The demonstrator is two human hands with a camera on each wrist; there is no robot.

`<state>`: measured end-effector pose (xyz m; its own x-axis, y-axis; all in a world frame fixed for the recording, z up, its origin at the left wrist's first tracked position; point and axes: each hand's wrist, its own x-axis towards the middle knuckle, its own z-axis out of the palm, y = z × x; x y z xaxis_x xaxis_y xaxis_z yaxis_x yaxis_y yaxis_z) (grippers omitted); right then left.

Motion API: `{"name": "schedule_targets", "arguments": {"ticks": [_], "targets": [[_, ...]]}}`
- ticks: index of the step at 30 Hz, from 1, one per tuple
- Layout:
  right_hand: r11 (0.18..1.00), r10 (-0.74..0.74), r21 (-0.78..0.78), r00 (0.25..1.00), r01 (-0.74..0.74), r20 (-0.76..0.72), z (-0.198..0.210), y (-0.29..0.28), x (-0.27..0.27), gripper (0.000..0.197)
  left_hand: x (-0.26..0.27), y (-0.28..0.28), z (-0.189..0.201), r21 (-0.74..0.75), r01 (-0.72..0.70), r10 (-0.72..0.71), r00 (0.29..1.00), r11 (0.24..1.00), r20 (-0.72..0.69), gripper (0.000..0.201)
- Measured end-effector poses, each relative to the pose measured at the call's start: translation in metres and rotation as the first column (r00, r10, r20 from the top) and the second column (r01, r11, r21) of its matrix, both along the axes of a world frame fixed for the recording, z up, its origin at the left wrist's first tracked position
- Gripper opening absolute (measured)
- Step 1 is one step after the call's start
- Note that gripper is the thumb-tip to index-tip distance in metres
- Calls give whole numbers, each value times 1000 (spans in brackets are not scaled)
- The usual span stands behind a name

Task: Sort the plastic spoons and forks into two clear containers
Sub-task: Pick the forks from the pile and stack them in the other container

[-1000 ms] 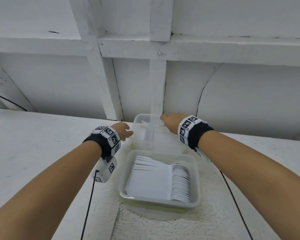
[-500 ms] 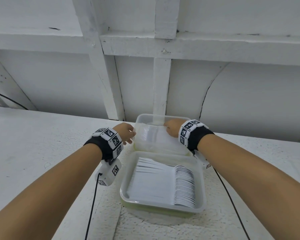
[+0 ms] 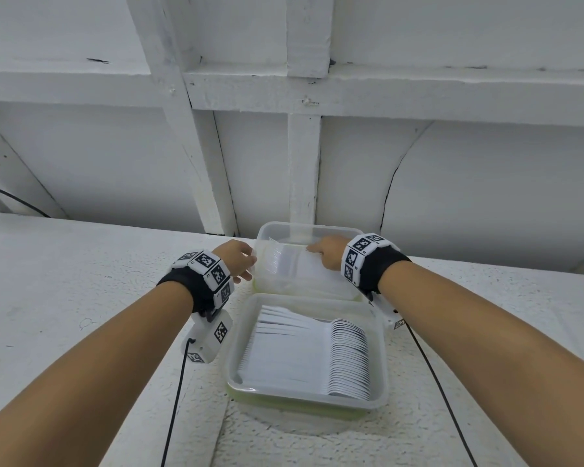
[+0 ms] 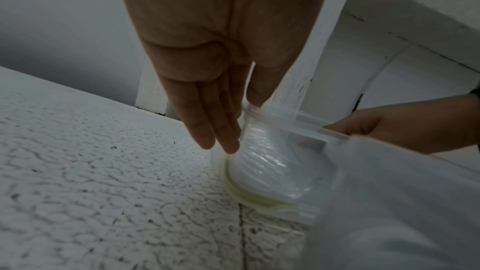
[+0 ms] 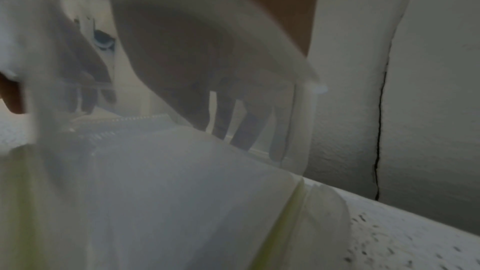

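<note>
Two clear containers stand one behind the other on the white table. The near container [image 3: 381, 365] holds a neat row of white spoons [image 3: 348, 358]. In the far container [image 3: 304, 227] lie white forks [image 3: 294, 267], tines to the left. My left hand [image 3: 238, 261] touches that container's left wall from outside; the left wrist view shows its fingers [image 4: 221, 122] straight along the wall and the thumb at the rim [image 4: 306, 122]. My right hand [image 3: 327, 252] is down inside the far container, and its fingers [image 5: 228, 100] reach down onto the forks [image 5: 155, 151], seen through the clear wall [image 5: 301, 130].
A white wall with beams [image 3: 304, 163] rises just behind the far container. A yellow-green edge [image 3: 284, 404] shows under the near container. Black cables [image 3: 179, 399] run from both wrists toward me. Rough white tabletop [image 3: 64, 281] stretches left and right.
My right hand has come down from above the far container with a fork and now rests on the fork pile. The left hand has shifted onto the container's left wall.
</note>
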<state>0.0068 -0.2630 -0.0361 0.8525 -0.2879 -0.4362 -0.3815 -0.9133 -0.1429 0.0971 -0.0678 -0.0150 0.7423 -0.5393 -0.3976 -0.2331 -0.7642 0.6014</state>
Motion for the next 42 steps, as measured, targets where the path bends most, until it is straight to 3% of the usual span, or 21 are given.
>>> {"name": "schedule_targets", "arguments": {"ticks": [3,6,10,15,18,22,27,34,37,40,42], "targets": [[1000,6,-19,1000,-7,-30,3,5,-3,60,-2,0,1,19,12,-12,1000,1000,17,30],[1000,-6,-1,999,6,32,13,9,-8,57,-5,0,6,97,47,-54,996,994,66,27],[997,-26,81,989,15,145,42,13,-27,43,-10,4,24,231,77,-140,953,970,270,25],[992,16,113,954,-52,298,82,8,-85,41,-36,1,61,44,66,-78,908,997,412,32],[992,25,110,952,-61,304,97,3,-135,39,-78,-6,84,-105,175,-112,891,979,439,28],[994,11,103,960,-42,281,102,0,-209,37,-154,-23,94,-261,367,-258,892,893,372,22],[989,-95,133,966,64,242,84,-1,-295,35,-250,-49,70,-282,518,-464,853,808,238,21],[960,-254,161,954,228,160,37,-3,-382,35,-322,-90,-9,98,723,-726,664,684,178,34],[946,-306,164,936,279,174,24,-4,-401,34,-333,-104,-27,177,677,-699,685,715,205,42],[926,-360,193,912,324,197,16,-5,-409,33,-334,-114,-33,126,587,-592,735,799,330,54],[918,-381,204,900,341,211,12,-7,-410,33,-331,-119,-36,134,589,-593,719,797,362,56]]}}
